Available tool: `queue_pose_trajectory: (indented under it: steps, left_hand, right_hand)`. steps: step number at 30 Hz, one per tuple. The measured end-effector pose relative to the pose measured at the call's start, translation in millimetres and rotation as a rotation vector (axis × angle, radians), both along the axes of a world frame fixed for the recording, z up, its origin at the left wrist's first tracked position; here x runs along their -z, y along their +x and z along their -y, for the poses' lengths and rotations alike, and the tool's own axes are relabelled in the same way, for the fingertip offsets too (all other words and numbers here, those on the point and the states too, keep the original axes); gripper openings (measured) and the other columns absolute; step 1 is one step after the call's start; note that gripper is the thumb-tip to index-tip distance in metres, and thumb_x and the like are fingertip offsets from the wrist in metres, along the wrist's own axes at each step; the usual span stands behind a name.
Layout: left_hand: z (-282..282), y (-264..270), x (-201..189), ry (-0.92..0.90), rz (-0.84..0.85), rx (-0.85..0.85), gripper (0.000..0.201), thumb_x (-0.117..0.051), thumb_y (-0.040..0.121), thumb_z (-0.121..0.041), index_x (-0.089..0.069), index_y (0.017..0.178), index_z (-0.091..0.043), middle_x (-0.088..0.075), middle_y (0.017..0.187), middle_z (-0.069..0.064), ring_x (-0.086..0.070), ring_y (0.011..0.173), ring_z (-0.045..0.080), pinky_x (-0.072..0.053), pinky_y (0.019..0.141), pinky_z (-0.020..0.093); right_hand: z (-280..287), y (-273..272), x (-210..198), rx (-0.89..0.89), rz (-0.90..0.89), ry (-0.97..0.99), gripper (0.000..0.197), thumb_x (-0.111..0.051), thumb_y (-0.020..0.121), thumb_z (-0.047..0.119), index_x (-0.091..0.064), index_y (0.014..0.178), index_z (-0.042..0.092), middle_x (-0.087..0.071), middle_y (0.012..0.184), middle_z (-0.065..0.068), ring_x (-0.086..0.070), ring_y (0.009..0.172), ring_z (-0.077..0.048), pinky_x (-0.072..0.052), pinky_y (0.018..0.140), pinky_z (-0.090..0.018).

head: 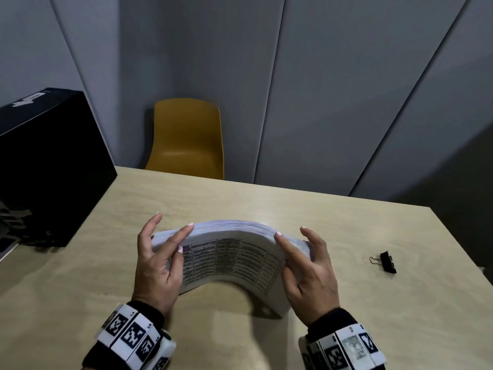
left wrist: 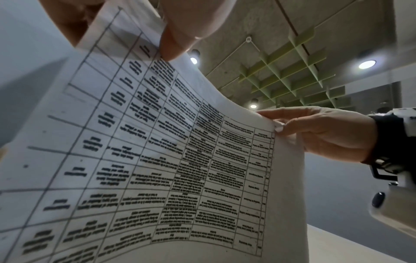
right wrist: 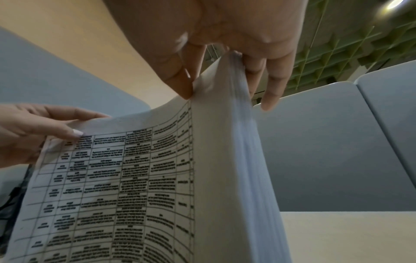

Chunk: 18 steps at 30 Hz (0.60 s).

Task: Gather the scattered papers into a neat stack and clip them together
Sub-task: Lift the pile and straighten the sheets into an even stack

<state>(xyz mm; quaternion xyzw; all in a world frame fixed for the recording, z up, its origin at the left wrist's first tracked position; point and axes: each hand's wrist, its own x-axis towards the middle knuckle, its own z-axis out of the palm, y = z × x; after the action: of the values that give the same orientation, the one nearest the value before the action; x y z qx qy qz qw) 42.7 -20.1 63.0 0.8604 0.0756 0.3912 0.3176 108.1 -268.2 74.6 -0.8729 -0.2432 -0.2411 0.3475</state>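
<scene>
- Left hand (head: 157, 265) grips the left end of the stack of papers (head: 229, 260); its fingers (head: 184, 233) curl over the top edge and the thumb presses the printed front sheet; in the left wrist view a fingertip pinches the sheet near its upper edge
- Right hand (head: 306, 273) grips the right end of the stack; fingers wrap behind it, the forefinger lies along the top corner; in the right wrist view the thumb and fingers clamp the blurred edge of the sheets between them
- The stack stands on its long lower edge on the desk (head: 346, 231), held between the 2 hands; it bows in an arch, its middle lifted off the surface with a shadow beneath; the front sheet shows a printed table of text
- A black binder clip (head: 388, 261) lies on the desk to the right of the right hand, well apart from the papers, with its wire handles pointing left
- A black box (head: 50, 166) sits at the desk's left edge; a yellow chair (head: 186, 140) stands beyond the far edge; grey wall panels rise behind
</scene>
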Motion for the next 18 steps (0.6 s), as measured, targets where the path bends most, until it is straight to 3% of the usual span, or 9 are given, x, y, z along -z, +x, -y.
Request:
queue_pose_trajectory:
  steps: [3, 5, 7, 10, 12, 14, 16, 18]
  left_hand:
    - [-3.7, -0.2, -0.6, 0.003, -0.025, 0.018, 0.043, -0.039, 0.086, -0.020, -0.056, 0.125, -0.019, -0.042, 0.132, 0.009, -0.036, 0.114, 0.001, -0.039, 0.090, 0.014]
    - [-7.9, -1.6, -4.2, -0.037, -0.047, 0.022, 0.044, -0.041, 0.086, -0.008, -0.055, 0.127, -0.015, -0.052, 0.113, 0.008, -0.045, 0.092, -0.005, -0.038, 0.076, 0.000]
    - [-14.5, -1.8, -8.0, -0.095, -0.084, 0.048, 0.045, -0.045, 0.087, 0.003, -0.055, 0.126, -0.017, -0.056, 0.096, -0.001, -0.050, 0.080, -0.003, -0.038, 0.065, -0.001]
    - [-19.2, -0.4, -15.6, -0.255, -0.124, 0.057, 0.043, -0.051, 0.089, -0.006, -0.053, 0.126, -0.028, -0.059, 0.104, -0.010, -0.054, 0.086, -0.008, -0.040, 0.071, -0.003]
    - [-19.8, 1.0, -16.6, -0.552, -0.144, 0.074, 0.062, -0.059, 0.085, 0.000, -0.040, 0.136, -0.030, -0.060, 0.108, -0.004, -0.057, 0.091, 0.000, -0.050, 0.077, 0.010]
    - [-20.0, 2.0, -14.6, -0.782, -0.213, 0.124, 0.078, -0.064, 0.079, 0.006, -0.032, 0.139, -0.032, -0.058, 0.109, -0.004, -0.059, 0.092, 0.009, -0.051, 0.074, 0.022]
    - [-16.9, 2.1, -6.9, -0.881, -0.345, 0.173, 0.064, -0.067, 0.075, 0.008, -0.048, 0.126, -0.025, -0.062, 0.110, 0.004, -0.064, 0.085, 0.007, -0.052, 0.064, 0.020]
    - [-6.4, 2.5, 2.6, -0.933, -0.417, 0.135, 0.031, -0.067, 0.075, 0.008, -0.062, 0.093, -0.017, -0.069, 0.092, 0.009, -0.066, 0.065, 0.005, -0.050, 0.052, 0.016]
  right_hand:
    - [1.9, 3.6, 1.6, -0.032, -0.043, 0.053, 0.053, -0.043, 0.073, 0.020, -0.052, 0.123, 0.034, -0.043, 0.126, -0.010, -0.045, 0.107, -0.013, -0.033, 0.093, -0.003]
    - [3.2, 5.7, 1.8, -0.056, -0.060, 0.067, 0.053, -0.043, 0.073, 0.019, -0.054, 0.123, 0.032, -0.048, 0.121, -0.010, -0.043, 0.104, -0.005, -0.027, 0.088, 0.006]
    - [5.9, 9.3, 2.4, -0.079, -0.069, 0.088, 0.052, -0.046, 0.073, 0.018, -0.054, 0.122, 0.033, -0.048, 0.118, -0.006, -0.042, 0.104, -0.001, -0.027, 0.089, 0.005]
    - [11.6, 15.4, 4.6, -0.061, -0.134, 0.207, 0.058, -0.057, 0.074, 0.013, -0.051, 0.122, 0.044, -0.053, 0.111, 0.003, -0.048, 0.103, 0.001, -0.035, 0.088, -0.001]
    - [13.4, 16.1, 4.9, -0.060, -0.254, 0.355, 0.072, -0.063, 0.075, 0.008, -0.042, 0.128, 0.050, -0.056, 0.102, 0.009, -0.054, 0.093, 0.004, -0.043, 0.083, -0.008]
    - [14.8, 17.5, 8.6, -0.085, -0.457, 0.567, 0.083, -0.066, 0.076, -0.004, -0.030, 0.135, 0.042, -0.059, 0.092, 0.010, -0.059, 0.081, 0.005, -0.047, 0.076, -0.008]
    - [15.1, 20.2, 17.5, -0.135, -0.641, 0.710, 0.072, -0.067, 0.074, -0.011, -0.040, 0.127, 0.029, -0.062, 0.093, 0.017, -0.063, 0.080, 0.007, -0.048, 0.069, -0.006]
    - [13.2, 23.1, 30.0, -0.098, -0.727, 0.681, 0.037, -0.072, 0.071, -0.005, -0.065, 0.094, 0.022, -0.072, 0.078, 0.014, -0.069, 0.084, -0.011, -0.052, 0.068, -0.018]
